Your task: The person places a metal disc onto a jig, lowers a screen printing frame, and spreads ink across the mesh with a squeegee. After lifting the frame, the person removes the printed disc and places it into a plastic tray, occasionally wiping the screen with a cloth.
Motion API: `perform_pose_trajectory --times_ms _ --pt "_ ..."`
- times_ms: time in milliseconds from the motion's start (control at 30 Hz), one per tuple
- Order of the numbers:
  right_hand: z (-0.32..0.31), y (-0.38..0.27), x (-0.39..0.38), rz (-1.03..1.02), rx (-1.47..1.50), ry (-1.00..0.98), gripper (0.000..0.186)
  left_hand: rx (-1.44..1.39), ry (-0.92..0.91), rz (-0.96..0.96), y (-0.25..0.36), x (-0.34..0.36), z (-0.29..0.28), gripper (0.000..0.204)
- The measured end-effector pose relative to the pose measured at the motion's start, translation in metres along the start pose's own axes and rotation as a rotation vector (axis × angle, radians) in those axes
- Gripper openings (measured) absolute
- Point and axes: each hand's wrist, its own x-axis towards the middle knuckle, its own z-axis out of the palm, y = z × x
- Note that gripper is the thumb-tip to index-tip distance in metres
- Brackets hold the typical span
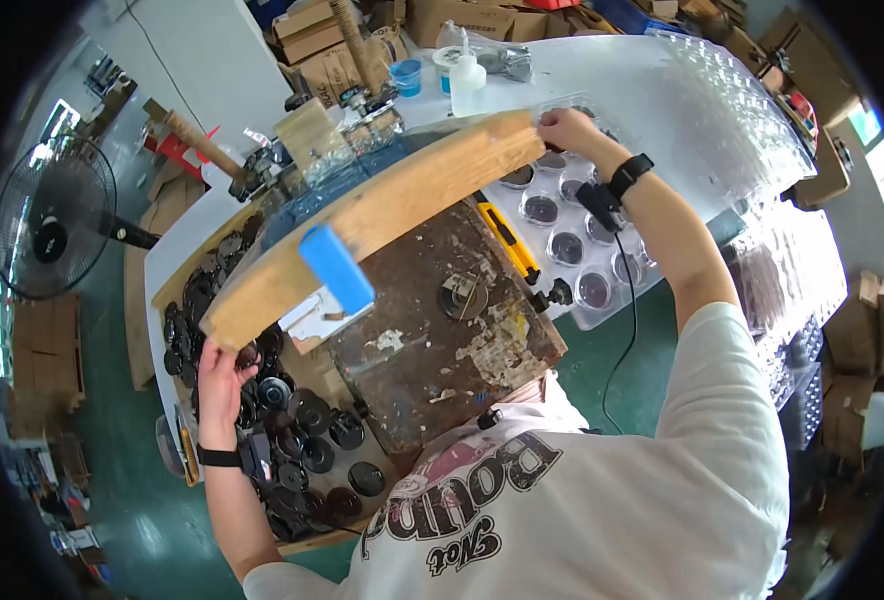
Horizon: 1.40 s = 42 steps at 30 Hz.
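A long pale wooden board, bearing a blue block, lies diagonally in the air or on supports above the bench; I cannot tell which. My left hand grips its near-left end, fingers curled at the edge, and my right hand is closed round its far-right end. Below it is a stained brown work plate with a small round part on it. A yellow utility knife lies beside the plate. Many dark glossy discs are heaped near my left hand.
Clear trays with round cavities lie right of the plate on a white table, with a squeeze bottle and blue cup at the back. A fan stands left. Cardboard boxes and stacked plastic trays surround the workspace.
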Motion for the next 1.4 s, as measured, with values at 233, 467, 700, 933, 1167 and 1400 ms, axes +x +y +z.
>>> perform_pose_trajectory --times_ms 233,467,700,933,1167,1400 --pt "-0.021 0.097 0.037 0.501 0.011 0.332 0.040 0.136 -0.003 -0.012 0.022 -0.019 0.033 0.050" --pt "-0.016 0.103 0.022 0.361 0.301 0.303 0.043 0.322 -0.201 0.156 0.020 0.000 0.070 0.051" --pt "-0.045 -0.033 -0.020 -0.195 0.468 0.144 0.032 0.733 -0.212 0.561 0.010 0.042 0.127 0.040" --pt "-0.079 -0.160 -0.070 -0.444 0.709 -0.049 0.031 1.101 -0.244 0.810 0.013 0.049 0.126 0.038" --pt "-0.096 -0.194 -0.083 -0.413 0.783 -0.283 0.031 1.262 -0.525 0.732 0.034 0.053 0.098 0.048" --pt "-0.094 -0.211 -0.084 -0.461 0.379 -0.659 0.031 0.514 -0.319 0.515 0.028 -0.010 0.094 0.050"
